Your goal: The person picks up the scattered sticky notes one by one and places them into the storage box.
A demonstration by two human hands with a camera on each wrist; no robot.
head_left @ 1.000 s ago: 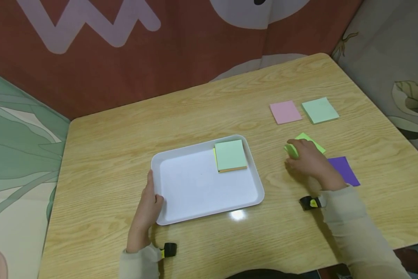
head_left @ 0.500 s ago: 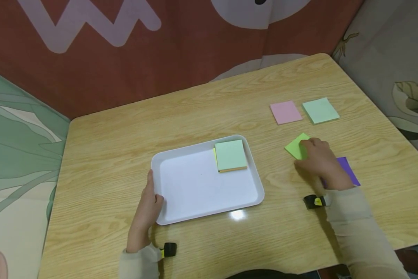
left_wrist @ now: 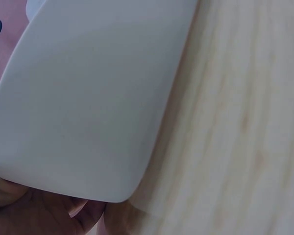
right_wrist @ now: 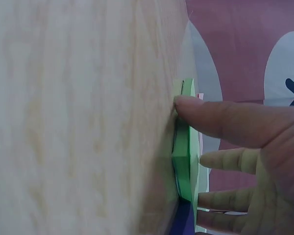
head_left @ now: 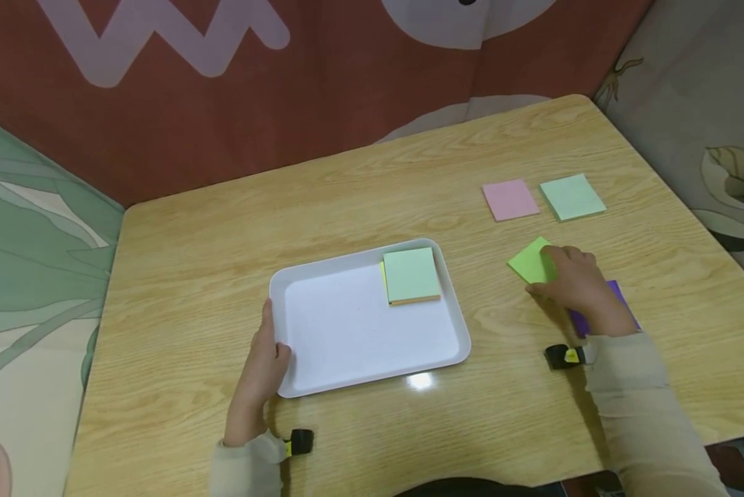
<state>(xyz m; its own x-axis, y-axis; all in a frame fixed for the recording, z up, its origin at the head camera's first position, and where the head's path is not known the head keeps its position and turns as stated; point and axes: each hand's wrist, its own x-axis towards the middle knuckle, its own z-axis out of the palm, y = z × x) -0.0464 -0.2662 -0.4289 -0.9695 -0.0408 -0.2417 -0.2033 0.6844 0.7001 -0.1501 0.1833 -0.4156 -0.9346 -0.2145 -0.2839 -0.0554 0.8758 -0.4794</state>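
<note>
Since a second ago, the right hand point(head_left: 577, 283) has shifted to the person's right over the green pad point(head_left: 532, 262), so the pad's left corner now shows uncovered; the left hand point(head_left: 263, 362) and the tray point(head_left: 347, 338) stay as they are.

The right thumb point(right_wrist: 198, 111) presses the pad's near edge and the fingers reach across to its far side, set fairly wide; they appear to hold the pad lightly, though how firmly is hidden. The green pad lies flat on the table point(head_left: 192, 276), right of the tray; the purple pad point(head_left: 579, 322) is partly hidden beneath the right wrist; farther off, the pink pad point(head_left: 511, 200) and mint pad point(head_left: 573, 197) lie side by side, just apart. The left hand grips the tray's left end, thumb at the rim; a stack point(head_left: 411, 275) of pads sits in the tray's far right corner.

The green pad is probably light and firm as a block, its leaves soft enough to crease; the best hold is likely low across opposite edges, gathering every sheet; one corner alone might fan them.
</note>
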